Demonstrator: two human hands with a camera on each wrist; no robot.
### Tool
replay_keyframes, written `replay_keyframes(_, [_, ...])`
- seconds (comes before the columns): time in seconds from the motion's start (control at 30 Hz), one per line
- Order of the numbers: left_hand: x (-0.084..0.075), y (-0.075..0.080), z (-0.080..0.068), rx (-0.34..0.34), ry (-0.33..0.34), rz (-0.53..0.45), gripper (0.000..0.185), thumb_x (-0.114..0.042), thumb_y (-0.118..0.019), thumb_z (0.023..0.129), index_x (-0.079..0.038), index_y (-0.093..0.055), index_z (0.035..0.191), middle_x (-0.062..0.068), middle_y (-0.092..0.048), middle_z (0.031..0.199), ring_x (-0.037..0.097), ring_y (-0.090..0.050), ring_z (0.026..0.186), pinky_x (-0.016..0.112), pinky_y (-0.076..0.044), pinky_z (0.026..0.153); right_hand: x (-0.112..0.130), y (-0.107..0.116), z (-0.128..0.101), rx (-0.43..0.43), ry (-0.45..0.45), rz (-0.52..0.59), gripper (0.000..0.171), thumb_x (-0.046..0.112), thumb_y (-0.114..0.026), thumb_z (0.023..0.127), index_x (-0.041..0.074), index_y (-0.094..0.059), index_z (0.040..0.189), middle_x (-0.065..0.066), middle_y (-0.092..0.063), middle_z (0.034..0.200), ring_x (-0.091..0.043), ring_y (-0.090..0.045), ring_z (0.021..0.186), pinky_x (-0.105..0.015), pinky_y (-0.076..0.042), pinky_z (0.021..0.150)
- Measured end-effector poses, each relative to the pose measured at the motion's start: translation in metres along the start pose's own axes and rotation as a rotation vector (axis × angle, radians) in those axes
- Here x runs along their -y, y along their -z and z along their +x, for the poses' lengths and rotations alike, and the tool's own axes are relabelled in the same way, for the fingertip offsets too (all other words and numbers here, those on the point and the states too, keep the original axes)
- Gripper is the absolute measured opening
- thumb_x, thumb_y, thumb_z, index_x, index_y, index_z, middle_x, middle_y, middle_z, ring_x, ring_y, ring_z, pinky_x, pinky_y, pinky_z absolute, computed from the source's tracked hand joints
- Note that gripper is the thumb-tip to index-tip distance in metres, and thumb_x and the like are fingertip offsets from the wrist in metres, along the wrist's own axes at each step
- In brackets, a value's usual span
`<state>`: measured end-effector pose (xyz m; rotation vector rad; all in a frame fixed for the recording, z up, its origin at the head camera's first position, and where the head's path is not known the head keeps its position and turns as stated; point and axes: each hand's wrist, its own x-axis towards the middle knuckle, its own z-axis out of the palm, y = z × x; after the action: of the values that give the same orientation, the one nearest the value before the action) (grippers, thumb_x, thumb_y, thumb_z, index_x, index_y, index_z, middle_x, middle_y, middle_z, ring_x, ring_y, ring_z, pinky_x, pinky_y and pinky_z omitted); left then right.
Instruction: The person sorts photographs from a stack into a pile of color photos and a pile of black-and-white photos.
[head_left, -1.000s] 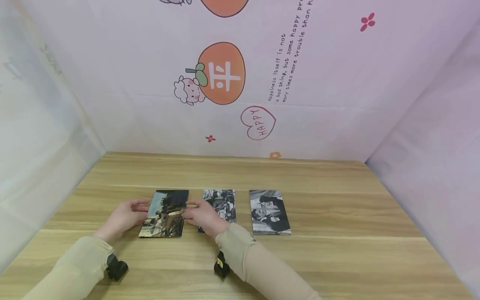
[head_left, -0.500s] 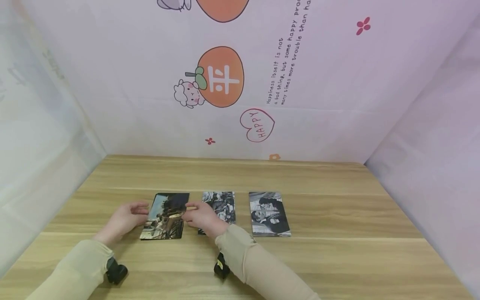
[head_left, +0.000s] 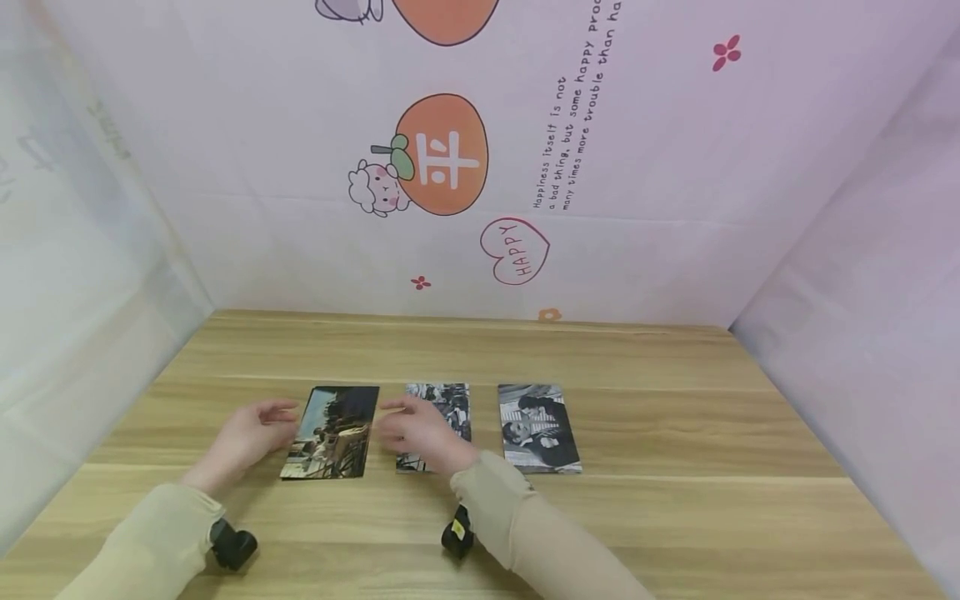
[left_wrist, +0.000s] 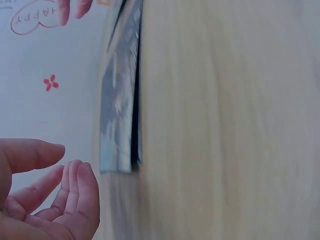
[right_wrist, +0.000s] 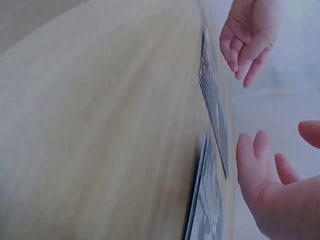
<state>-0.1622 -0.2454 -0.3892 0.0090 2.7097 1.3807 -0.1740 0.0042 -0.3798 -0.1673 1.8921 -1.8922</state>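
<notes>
A small stack of photo cards, topped by a colour street-scene picture (head_left: 336, 433), lies on the wooden table at the left. My left hand (head_left: 251, 437) is at its left edge with relaxed fingers, holding nothing; in the left wrist view its fingertips (left_wrist: 85, 175) stand just off the stack's near end. To the stack's right is my right hand (head_left: 420, 433), loosely bent, thumb and fingers apart with nothing between them. It hangs over a black-and-white photo card (head_left: 452, 408) and hides part of it. The right wrist view shows both cards' layered edges.
Another black-and-white photo card (head_left: 538, 429) lies to the right of the middle one. A printed white cloth (head_left: 637, 250) rises behind the wooden table (head_left: 675, 400), with plain cloth sides left and right.
My right hand has drawn away from the colour picture's right edge, moving slightly right. My left hand stays nearly in place. The cards keep their row.
</notes>
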Motion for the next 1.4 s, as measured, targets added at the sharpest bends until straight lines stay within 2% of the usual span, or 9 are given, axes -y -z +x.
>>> replay_keyframes(0.3, [-0.018, -0.016, -0.006, 0.023, -0.047, -0.020, 0.049, -0.008, -0.056, 0.091, 0.012, -0.042, 0.134, 0.032, -0.055, 0.123, 0.036, -0.060, 0.104, 0.036, -0.057, 0.082, -0.004, 0.028, -0.009, 0.020, 0.038, 0.019, 0.045, 0.008, -0.053, 0.093, -0.006, -0.044, 0.134, -0.025, -0.049, 0.131, -0.036, -0.054, 0.116, -0.040, -0.051, 0.097])
replay_keyframes(0.53, [-0.029, -0.037, -0.003, 0.027, -0.038, -0.101, 0.046, -0.005, -0.056, 0.091, 0.010, -0.044, 0.133, 0.028, -0.057, 0.121, 0.032, -0.060, 0.105, 0.028, -0.056, 0.079, -0.006, 0.048, -0.016, -0.002, 0.052, 0.033, 0.044, 0.006, -0.053, 0.092, -0.011, -0.043, 0.131, -0.024, -0.053, 0.119, -0.034, -0.056, 0.109, -0.039, -0.051, 0.097])
replay_keyframes(0.8, [-0.043, -0.060, 0.001, 0.055, -0.019, -0.219, 0.044, -0.003, -0.055, 0.091, 0.008, -0.045, 0.133, 0.026, -0.056, 0.123, 0.032, -0.058, 0.109, 0.025, -0.054, 0.085, -0.008, 0.067, -0.024, 0.009, 0.043, 0.039, 0.045, 0.006, -0.052, 0.093, -0.010, -0.039, 0.133, -0.030, -0.046, 0.129, -0.040, -0.050, 0.118, -0.042, -0.046, 0.103])
replay_keyframes(1.13, [-0.064, -0.088, 0.009, 0.039, -0.005, -0.296, 0.042, -0.003, -0.057, 0.091, 0.006, -0.049, 0.131, 0.023, -0.058, 0.122, 0.029, -0.058, 0.110, 0.032, -0.055, 0.086, -0.009, 0.086, -0.033, -0.019, 0.056, 0.018, 0.047, 0.006, -0.053, 0.093, -0.012, -0.038, 0.134, -0.031, -0.045, 0.131, -0.043, -0.050, 0.120, -0.040, -0.047, 0.102])
replay_keyframes(1.4, [-0.075, -0.110, 0.018, 0.066, -0.036, -0.324, 0.042, -0.003, -0.059, 0.089, 0.002, -0.052, 0.131, 0.020, -0.061, 0.118, 0.027, -0.060, 0.108, 0.034, -0.054, 0.088, -0.013, 0.105, -0.039, -0.033, 0.057, 0.000, 0.049, 0.007, -0.051, 0.093, -0.010, -0.037, 0.136, -0.031, -0.044, 0.134, -0.041, -0.050, 0.121, -0.041, -0.046, 0.103])
